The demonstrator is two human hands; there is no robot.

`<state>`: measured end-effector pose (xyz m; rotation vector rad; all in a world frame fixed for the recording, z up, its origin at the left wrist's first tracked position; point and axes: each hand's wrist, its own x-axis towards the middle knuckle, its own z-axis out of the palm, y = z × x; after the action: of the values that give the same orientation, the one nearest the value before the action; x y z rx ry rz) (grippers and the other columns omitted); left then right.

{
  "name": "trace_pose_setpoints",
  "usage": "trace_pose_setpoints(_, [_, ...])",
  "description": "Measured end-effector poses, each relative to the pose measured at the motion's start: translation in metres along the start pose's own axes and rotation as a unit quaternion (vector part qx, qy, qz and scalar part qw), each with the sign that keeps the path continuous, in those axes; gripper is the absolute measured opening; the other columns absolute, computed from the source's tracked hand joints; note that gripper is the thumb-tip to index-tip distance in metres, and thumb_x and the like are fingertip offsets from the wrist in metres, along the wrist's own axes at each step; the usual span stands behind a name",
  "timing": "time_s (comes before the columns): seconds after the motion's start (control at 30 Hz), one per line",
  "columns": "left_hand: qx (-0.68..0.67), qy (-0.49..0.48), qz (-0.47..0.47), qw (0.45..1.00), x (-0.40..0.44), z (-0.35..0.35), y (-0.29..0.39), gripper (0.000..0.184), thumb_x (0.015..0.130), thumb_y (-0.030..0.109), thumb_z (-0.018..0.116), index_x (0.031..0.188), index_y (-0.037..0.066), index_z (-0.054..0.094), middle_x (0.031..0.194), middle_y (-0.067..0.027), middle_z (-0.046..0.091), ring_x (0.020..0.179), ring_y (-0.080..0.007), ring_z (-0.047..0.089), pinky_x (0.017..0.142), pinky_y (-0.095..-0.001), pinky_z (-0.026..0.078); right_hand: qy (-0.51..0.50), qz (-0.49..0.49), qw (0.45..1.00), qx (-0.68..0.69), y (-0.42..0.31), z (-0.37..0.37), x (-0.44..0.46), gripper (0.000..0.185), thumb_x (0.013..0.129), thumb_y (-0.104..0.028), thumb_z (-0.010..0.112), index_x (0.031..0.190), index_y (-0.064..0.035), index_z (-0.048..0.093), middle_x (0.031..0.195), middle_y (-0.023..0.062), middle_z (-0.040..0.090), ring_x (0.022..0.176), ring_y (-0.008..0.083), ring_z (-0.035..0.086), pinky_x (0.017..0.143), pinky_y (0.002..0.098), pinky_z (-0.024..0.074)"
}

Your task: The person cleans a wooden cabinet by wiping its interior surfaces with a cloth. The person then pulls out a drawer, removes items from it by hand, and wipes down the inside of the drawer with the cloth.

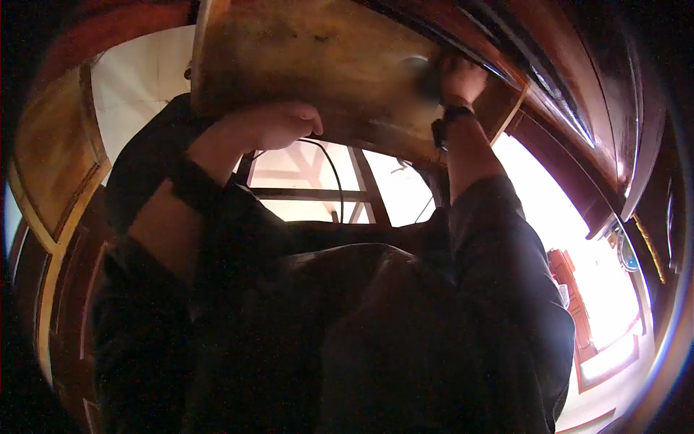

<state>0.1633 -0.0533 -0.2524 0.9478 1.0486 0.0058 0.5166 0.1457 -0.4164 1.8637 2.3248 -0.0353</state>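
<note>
A brown wooden panel (311,58) spans the upper middle of the head view. My left hand (278,126) lies along its lower edge, with the fingers bent down over that edge; whether they grip it is unclear. At the upper right, my right hand (461,78) is raised against the panel, with a dark band (442,126) around the wrist. Something dark and blurred (423,76) is beside the right fingers, and those fingers are mostly lost in shadow.
Below the panel are dark frame bars (311,194) and a thin black cable (334,166). Another wooden panel (58,152) stands at the left. Dark glossy wood (549,65) curves across the upper right, and a reddish-brown wooden piece (571,296) is at the lower right.
</note>
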Motion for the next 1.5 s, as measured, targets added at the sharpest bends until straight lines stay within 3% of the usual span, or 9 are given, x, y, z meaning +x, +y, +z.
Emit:
trace_pose_setpoints(0.13, [0.042,0.008,0.005,0.999,0.004,0.0,-0.001,0.028,0.096,0.023,0.042,0.108,0.006,0.061,0.104,-0.01,0.063,0.099,-0.0218,0.057,0.088,-0.0358,0.044,0.074,0.022,0.996,-0.048,0.043,-0.014,-0.022,0.065,0.086,-0.056,0.051,0.128,-0.0057,0.049,0.129,0.029,0.044,0.116,0.0428,0.044,0.094,0.0522,0.0398])
trace_pose_setpoints(0.23, [0.014,-0.006,-0.031,0.999,-0.001,-0.001,0.015,0.028,0.096,0.023,0.042,0.107,0.006,0.061,0.104,-0.0103,0.063,0.099,-0.0221,0.057,0.088,-0.0361,0.045,-0.118,0.014,0.989,-0.084,0.045,-0.026,-0.05,0.074,0.083,-0.059,0.055,0.131,-0.0037,0.045,0.124,0.0301,0.044,0.114,0.0468,0.044,0.097,0.0503,0.0387])
trace_pose_setpoints(0.57, [-0.006,0.002,0.032,0.999,0.003,0.003,0.003,0.027,0.095,0.023,0.044,0.104,0.005,0.062,0.1,-0.0112,0.064,0.095,-0.0227,0.059,0.084,-0.0364,0.046,-0.202,-0.387,0.9,0.021,0.078,0.102,-0.098,0.039,0.083,-0.037,0.059,0.111,-0.01,0.057,0.106,0.0176,0.055,0.101,0.0359,0.052,0.082,0.0486,0.0456])
trace_pose_setpoints(0.77, [0.05,-0.002,-0.004,0.999,0.004,0.003,0.005,0.026,0.094,0.023,0.045,0.102,0.005,0.062,0.095,-0.0102,0.065,0.09,-0.0222,0.059,0.083,-0.036,0.046,-0.118,-0.638,0.759,0.062,-0.084,-0.001,-0.077,0.02,0.08,-0.025,0.056,0.097,-0.0143,0.061,0.092,0.0103,0.056,0.087,0.0308,0.057,0.069,0.0459,0.0473])
trace_pose_setpoints(0.93, [0.022,0.018,0.032,0.999,0.007,0.006,-0.01,0.025,0.095,0.022,0.045,0.102,0.005,0.062,0.096,-0.0101,0.065,0.091,-0.023,0.059,0.083,-0.0361,0.046,-0.167,-0.136,0.975,-0.047,-0.057,0.023,-0.025,0.021,0.08,-0.03,0.063,0.081,-0.0092,0.063,0.099,0.0149,0.058,0.09,0.0309,0.057,0.074,0.0422,0.0489])
trace_pose_setpoints(1.03, [0.06,0.028,0.077,0.995,0.002,0.008,-0.016,0.025,0.096,0.022,0.044,0.102,0.006,0.062,0.097,-0.0105,0.064,0.091,-0.0241,0.059,0.084,-0.0361,0.046,0.162,0.215,0.905,0.33,0.022,0.035,-0.023,0.034,0.079,-0.032,0.065,0.098,-0.0048,0.058,0.105,0.0225,0.053,0.092,0.0368,0.056,0.077,0.0463,0.0477])
trace_pose_setpoints(1.1, [0.082,0.035,0.092,0.992,0.004,0.002,-0.016,0.026,0.096,0.022,0.043,0.102,0.006,0.062,0.097,-0.011,0.064,0.092,-0.0246,0.059,0.084,-0.0365,0.045,0.134,0.285,0.931,0.186,0.036,0.037,-0.028,0.042,0.078,-0.033,0.066,0.105,-0.004,0.054,0.11,0.0235,0.05,0.095,0.0388,0.055,0.08,0.0468,0.0475])
trace_pose_setpoints(1.37, [0.059,0.013,0.055,0.997,0.003,0.004,-0.009,0.028,0.097,0.023,0.041,0.1,0.005,0.061,0.098,-0.0126,0.062,0.091,-0.0262,0.058,0.085,-0.0381,0.045,-0.143,0.362,0.921,0.011,0.023,-0.021,-0.074,0.043,0.086,-0.034,0.059,0.115,-0.0043,0.05,0.12,0.0262,0.051,0.098,0.0393,0.061,0.079,0.0462,0.0521])
trace_pose_setpoints(1.5, [0.06,0.036,0.14,0.988,-0.003,0.002,-0.008,0.027,0.095,0.022,0.042,0.099,0.005,0.062,0.098,-0.0125,0.061,0.089,-0.026,0.057,0.083,-0.0388,0.046,-0.333,0.02,0.93,-0.154,0.043,-0.029,-0.094,0.041,0.087,-0.023,0.052,0.122,-0.0032,0.046,0.122,0.0232,0.056,0.105,0.0331,0.061,0.088,0.0443,0.0495])
